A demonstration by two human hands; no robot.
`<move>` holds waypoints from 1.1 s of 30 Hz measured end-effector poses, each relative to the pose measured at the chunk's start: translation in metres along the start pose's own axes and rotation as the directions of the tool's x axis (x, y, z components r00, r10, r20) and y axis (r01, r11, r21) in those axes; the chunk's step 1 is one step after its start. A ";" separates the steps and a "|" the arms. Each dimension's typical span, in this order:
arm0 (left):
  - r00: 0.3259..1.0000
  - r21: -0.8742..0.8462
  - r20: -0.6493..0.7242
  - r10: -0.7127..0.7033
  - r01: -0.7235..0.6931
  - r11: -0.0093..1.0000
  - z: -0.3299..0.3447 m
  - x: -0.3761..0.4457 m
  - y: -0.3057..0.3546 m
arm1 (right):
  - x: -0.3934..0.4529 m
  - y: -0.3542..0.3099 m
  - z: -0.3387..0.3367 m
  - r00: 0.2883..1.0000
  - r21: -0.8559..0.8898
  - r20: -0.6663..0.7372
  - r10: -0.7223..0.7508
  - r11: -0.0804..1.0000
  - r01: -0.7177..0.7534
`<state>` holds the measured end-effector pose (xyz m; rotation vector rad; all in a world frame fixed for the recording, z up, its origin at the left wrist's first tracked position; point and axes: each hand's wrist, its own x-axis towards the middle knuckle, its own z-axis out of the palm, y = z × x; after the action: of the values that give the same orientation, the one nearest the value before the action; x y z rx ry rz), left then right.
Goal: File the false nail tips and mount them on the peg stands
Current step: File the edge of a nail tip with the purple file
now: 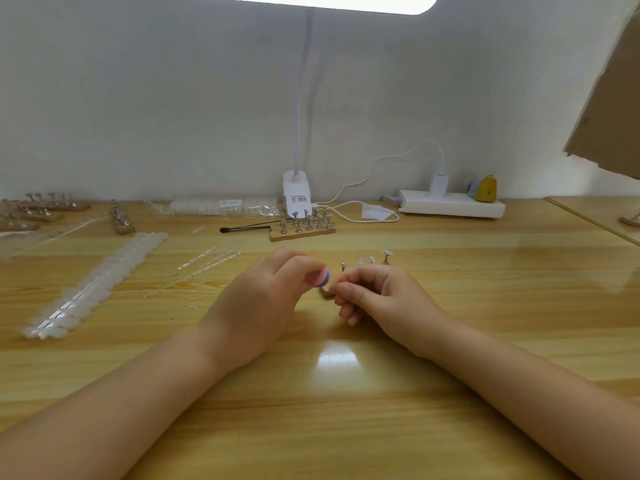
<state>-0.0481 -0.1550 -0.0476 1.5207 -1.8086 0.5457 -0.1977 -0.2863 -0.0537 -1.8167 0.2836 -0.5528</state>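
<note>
Clearly the work is midway: on the bench, just beyond the hands, a peg stand carries what look like two or three pale tips, with at least one peg bare, while a fuller rack of bare pegs waits farther back and long strips of unused tips lie at the left. Much filing and mounting is left, I judge. The left hand curls its grip around a small pink-and-purple file block, held up at centre. The right hand pinches something tiny at its fingertips, touching the block; presumably a tip, though too small to tell. Both forearms rest low, wrists turned inward.
</note>
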 end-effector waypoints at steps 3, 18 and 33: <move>0.994 -0.066 0.006 0.110 -0.109 0.992 0.003 0.003 0.009 | -0.001 -0.001 -0.001 0.999 -0.046 0.041 -0.013 0.999 0.015; 0.998 -0.043 -0.037 -0.041 0.040 0.998 -0.005 0.005 0.001 | 0.001 0.001 -0.001 0.999 -0.033 0.041 -0.001 0.999 0.002; 1.000 -0.013 0.020 0.016 -0.016 1.000 -0.004 0.004 0.001 | 0.000 -0.001 -0.004 0.998 0.011 0.066 0.023 1.000 -0.024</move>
<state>-0.0489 -0.1548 -0.0421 1.5096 -1.8373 0.5271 -0.1999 -0.2896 -0.0522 -1.8144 0.2562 -0.4766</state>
